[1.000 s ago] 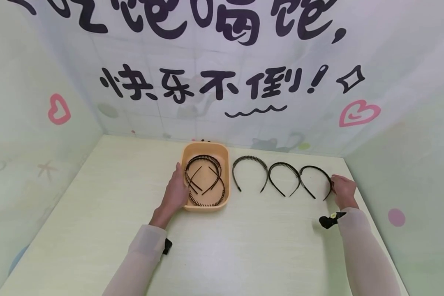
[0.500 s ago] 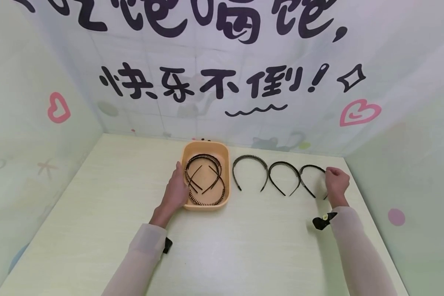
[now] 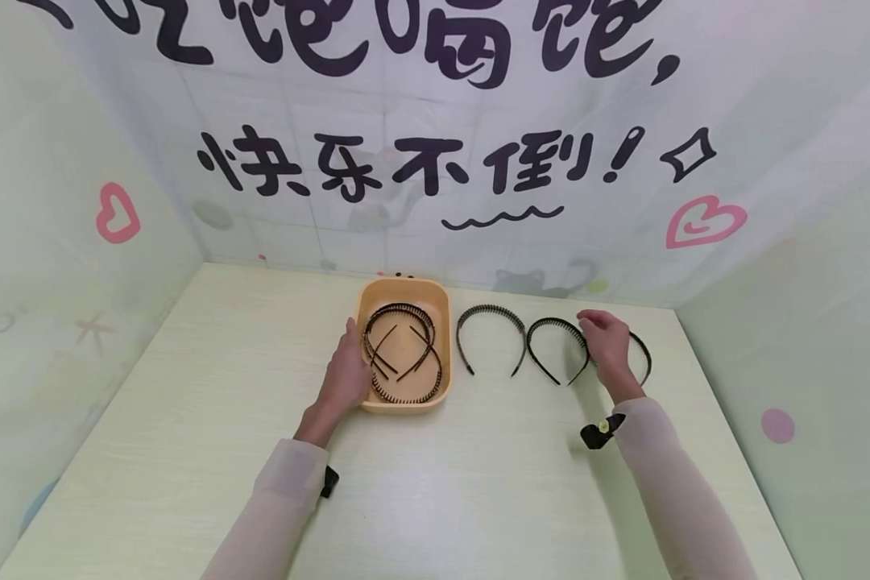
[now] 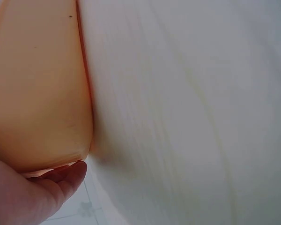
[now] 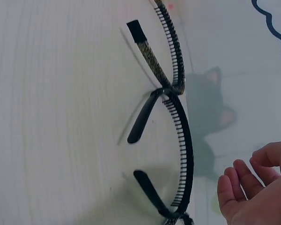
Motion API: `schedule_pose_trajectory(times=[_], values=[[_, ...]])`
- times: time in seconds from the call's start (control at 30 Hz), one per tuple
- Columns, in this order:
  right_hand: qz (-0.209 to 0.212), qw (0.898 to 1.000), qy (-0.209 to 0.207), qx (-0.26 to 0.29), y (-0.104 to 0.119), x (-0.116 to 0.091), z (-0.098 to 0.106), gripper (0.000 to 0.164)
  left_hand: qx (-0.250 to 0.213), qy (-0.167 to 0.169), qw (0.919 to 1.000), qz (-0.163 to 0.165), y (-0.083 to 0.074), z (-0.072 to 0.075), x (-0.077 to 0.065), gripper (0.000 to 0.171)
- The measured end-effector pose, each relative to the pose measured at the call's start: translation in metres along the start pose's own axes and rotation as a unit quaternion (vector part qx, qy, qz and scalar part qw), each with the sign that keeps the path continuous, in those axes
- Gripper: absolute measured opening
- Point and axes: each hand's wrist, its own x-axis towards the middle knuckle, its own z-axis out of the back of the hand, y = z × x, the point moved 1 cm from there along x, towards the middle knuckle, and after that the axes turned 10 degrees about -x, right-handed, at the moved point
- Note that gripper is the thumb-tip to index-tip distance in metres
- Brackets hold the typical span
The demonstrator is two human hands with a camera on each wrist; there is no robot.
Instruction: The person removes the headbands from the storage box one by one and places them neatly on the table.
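Left hand [image 3: 342, 377] grips smooth round-cornered tub [image 4: 42, 89]; arched, toothed headbands [image 5: 189, 140].

Tray [image 3: 406, 408], centre of head view, looks smooth plastic, faint sheen. Right-wrist view: black headband [image 5: 189, 140] at centre, smooth plastic; flecked headband [image 5: 152, 61] above, rough-looking. Tabletop [image 3: 435, 499], lower frame, shows wood-grain finish.

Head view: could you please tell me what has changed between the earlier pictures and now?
The right hand has moved left, from the outer side of the rightmost headband to near the middle headband; it holds nothing now. The left hand still grips the tray; the headbands inside and beside it lie unmoved.
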Motion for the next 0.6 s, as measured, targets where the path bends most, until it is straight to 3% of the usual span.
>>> schedule_pose_trajectory(times=[0.37,0.6], values=[[0.036,0.986,0.148,0.063,0.037,-0.019,-0.049,0.038,-0.002,-0.003,1.0,0.0,0.0,0.0,0.0,0.08],[0.062,0.973,0.205,0.081,0.06,-0.037,-0.079,0.041,-0.004,0.0,1.0,0.002,0.0,0.0,0.0,0.081]])
